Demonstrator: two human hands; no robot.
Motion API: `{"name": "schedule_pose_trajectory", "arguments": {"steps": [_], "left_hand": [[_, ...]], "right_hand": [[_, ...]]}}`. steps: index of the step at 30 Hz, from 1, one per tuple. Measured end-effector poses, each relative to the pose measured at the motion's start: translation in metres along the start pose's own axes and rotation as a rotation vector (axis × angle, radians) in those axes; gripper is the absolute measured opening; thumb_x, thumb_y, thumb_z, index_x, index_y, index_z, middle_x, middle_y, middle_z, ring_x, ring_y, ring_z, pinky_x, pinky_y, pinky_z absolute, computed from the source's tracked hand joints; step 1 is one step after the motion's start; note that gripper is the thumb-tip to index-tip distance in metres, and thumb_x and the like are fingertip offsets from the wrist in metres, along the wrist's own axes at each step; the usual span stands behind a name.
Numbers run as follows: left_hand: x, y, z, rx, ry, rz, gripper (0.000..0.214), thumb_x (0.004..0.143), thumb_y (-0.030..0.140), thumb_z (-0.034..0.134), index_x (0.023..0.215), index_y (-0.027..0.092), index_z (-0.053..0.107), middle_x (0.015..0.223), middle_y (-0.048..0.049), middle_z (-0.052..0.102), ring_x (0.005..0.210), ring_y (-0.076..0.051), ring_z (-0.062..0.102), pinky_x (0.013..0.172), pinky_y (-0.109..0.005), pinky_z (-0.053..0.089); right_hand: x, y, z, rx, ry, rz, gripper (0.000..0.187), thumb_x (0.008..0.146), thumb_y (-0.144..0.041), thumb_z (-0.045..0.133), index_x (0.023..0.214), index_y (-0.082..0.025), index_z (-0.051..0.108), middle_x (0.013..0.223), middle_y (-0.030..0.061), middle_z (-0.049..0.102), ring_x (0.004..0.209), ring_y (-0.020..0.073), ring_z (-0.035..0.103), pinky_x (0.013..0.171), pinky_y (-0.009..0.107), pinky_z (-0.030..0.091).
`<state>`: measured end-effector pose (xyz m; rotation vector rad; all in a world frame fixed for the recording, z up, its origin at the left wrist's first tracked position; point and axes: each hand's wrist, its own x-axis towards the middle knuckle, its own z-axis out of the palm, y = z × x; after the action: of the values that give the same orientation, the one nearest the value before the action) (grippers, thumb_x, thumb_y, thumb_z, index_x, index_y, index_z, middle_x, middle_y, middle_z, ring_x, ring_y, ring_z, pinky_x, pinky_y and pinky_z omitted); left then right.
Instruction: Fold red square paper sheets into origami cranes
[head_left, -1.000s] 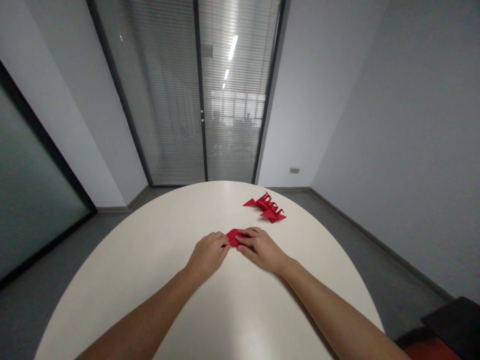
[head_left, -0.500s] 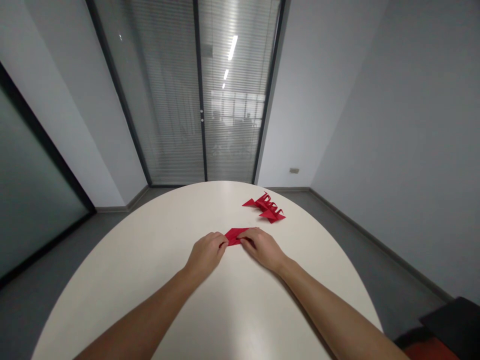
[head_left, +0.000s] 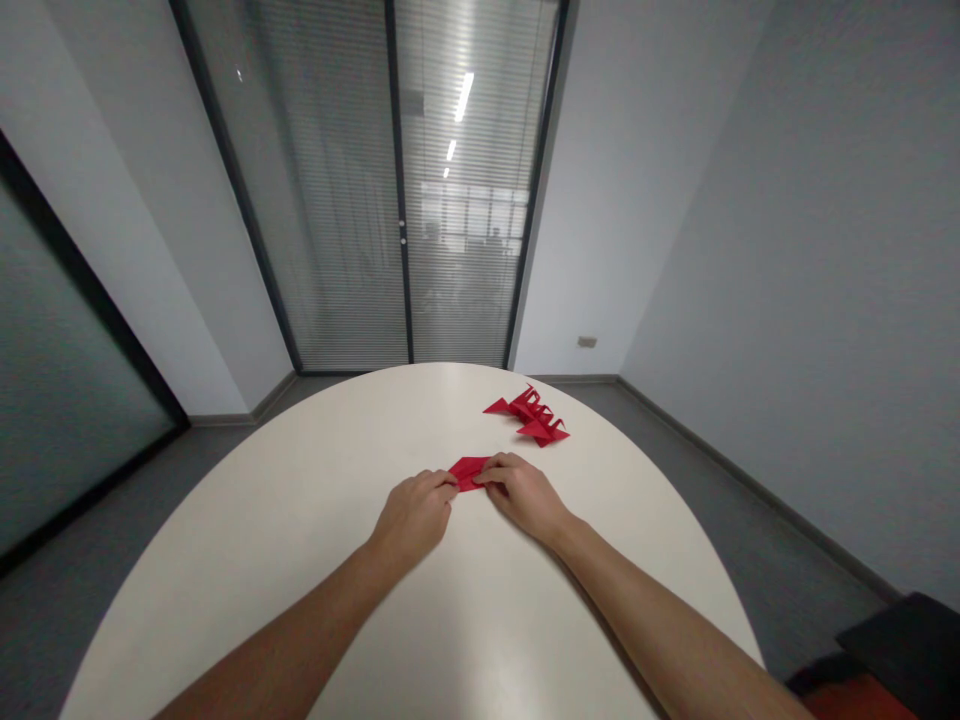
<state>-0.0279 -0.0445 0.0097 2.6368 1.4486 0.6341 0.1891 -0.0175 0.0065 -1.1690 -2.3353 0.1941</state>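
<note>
A folded piece of red paper (head_left: 469, 470) lies on the white table between my two hands. My left hand (head_left: 418, 508) has its fingers closed on the paper's left end. From the right, my right hand (head_left: 523, 492) pinches the paper with thumb and fingertips, covering its right end. Just beyond, to the right, several red origami cranes (head_left: 536, 415) stand close together in a slanting row. How the folds under my fingertips run is partly hidden.
The round white table (head_left: 300, 560) carries all of this, its curved edge at the far side. A glass partition with blinds (head_left: 465, 280) rises behind it. A black and red chair (head_left: 900, 650) stands at the lower right.
My left hand's fingers have shifted slightly over the paper's left end. The right hand's fingers have moved a little on the paper. The cranes stay put.
</note>
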Motion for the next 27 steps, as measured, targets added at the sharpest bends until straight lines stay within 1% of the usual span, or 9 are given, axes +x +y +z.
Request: {"name": "schedule_pose_trajectory", "arguments": {"steps": [2, 6, 8, 11, 15, 19, 23, 27], "left_hand": [[-0.001, 0.005, 0.0, 0.016, 0.005, -0.004, 0.031, 0.086, 0.006, 0.05, 0.1, 0.02, 0.074, 0.111, -0.0094, 0.072, 0.102, -0.025, 0.065, 0.095, -0.04, 0.051], [-0.003, 0.012, -0.001, 0.054, 0.005, 0.006, 0.034, 0.083, 0.009, 0.051, 0.109, 0.019, 0.071, 0.116, -0.0112, 0.07, 0.104, -0.027, 0.061, 0.096, -0.042, 0.049], [-0.003, 0.013, -0.002, 0.059, 0.001, 0.029, 0.037, 0.082, 0.009, 0.05, 0.113, 0.017, 0.069, 0.118, -0.0124, 0.069, 0.105, -0.028, 0.06, 0.097, -0.044, 0.049], [-0.003, 0.013, -0.002, 0.059, -0.004, 0.053, 0.039, 0.083, 0.009, 0.048, 0.117, 0.015, 0.067, 0.121, -0.0131, 0.067, 0.108, -0.029, 0.059, 0.099, -0.044, 0.048], [-0.002, 0.013, -0.001, 0.056, -0.011, 0.055, 0.041, 0.084, 0.009, 0.048, 0.12, 0.013, 0.066, 0.125, -0.0138, 0.067, 0.114, -0.029, 0.057, 0.102, -0.043, 0.047], [-0.002, 0.014, 0.001, 0.049, -0.011, 0.065, 0.039, 0.083, 0.009, 0.049, 0.118, 0.014, 0.067, 0.123, -0.0139, 0.068, 0.114, -0.029, 0.057, 0.101, -0.045, 0.047], [-0.004, 0.013, -0.001, 0.064, -0.018, 0.074, 0.036, 0.085, 0.01, 0.048, 0.116, 0.014, 0.067, 0.121, -0.014, 0.068, 0.111, -0.029, 0.058, 0.1, -0.045, 0.048], [-0.006, 0.013, -0.002, 0.084, -0.036, 0.077, 0.036, 0.085, 0.011, 0.049, 0.116, 0.013, 0.067, 0.124, -0.0131, 0.067, 0.112, -0.028, 0.057, 0.1, -0.043, 0.048]], "right_hand": [[0.0, -0.004, -0.002, -0.031, 0.008, -0.016, 0.033, 0.087, -0.007, 0.057, 0.104, -0.026, 0.077, 0.103, 0.0047, 0.071, 0.098, 0.0209, 0.063, 0.086, 0.033, 0.05], [0.0, -0.015, -0.005, -0.028, -0.007, -0.107, 0.031, 0.09, -0.009, 0.055, 0.109, -0.022, 0.075, 0.107, 0.0072, 0.071, 0.102, 0.0218, 0.062, 0.09, 0.034, 0.05], [0.0, -0.019, -0.006, -0.016, -0.021, -0.143, 0.029, 0.092, -0.013, 0.054, 0.113, -0.021, 0.074, 0.111, 0.0082, 0.07, 0.104, 0.0222, 0.062, 0.093, 0.035, 0.05], [-0.001, -0.022, -0.007, -0.012, -0.033, -0.154, 0.028, 0.095, -0.018, 0.053, 0.116, -0.02, 0.072, 0.112, 0.0086, 0.07, 0.106, 0.0224, 0.061, 0.095, 0.036, 0.049], [-0.001, -0.019, -0.006, -0.019, -0.023, -0.133, 0.027, 0.095, -0.02, 0.054, 0.115, -0.021, 0.073, 0.113, 0.0076, 0.071, 0.106, 0.0228, 0.061, 0.096, 0.037, 0.048], [0.0, -0.016, -0.006, -0.054, -0.023, -0.093, 0.026, 0.096, -0.021, 0.054, 0.113, -0.021, 0.074, 0.11, 0.0073, 0.072, 0.104, 0.0236, 0.061, 0.093, 0.037, 0.048], [-0.001, -0.013, -0.008, -0.121, -0.028, -0.032, 0.024, 0.096, -0.021, 0.053, 0.106, -0.021, 0.075, 0.106, 0.0076, 0.073, 0.099, 0.0237, 0.062, 0.088, 0.036, 0.048], [-0.001, -0.009, -0.011, -0.191, -0.022, 0.043, 0.024, 0.095, -0.02, 0.053, 0.1, -0.02, 0.076, 0.102, 0.0083, 0.072, 0.095, 0.0233, 0.061, 0.086, 0.035, 0.048]]}}
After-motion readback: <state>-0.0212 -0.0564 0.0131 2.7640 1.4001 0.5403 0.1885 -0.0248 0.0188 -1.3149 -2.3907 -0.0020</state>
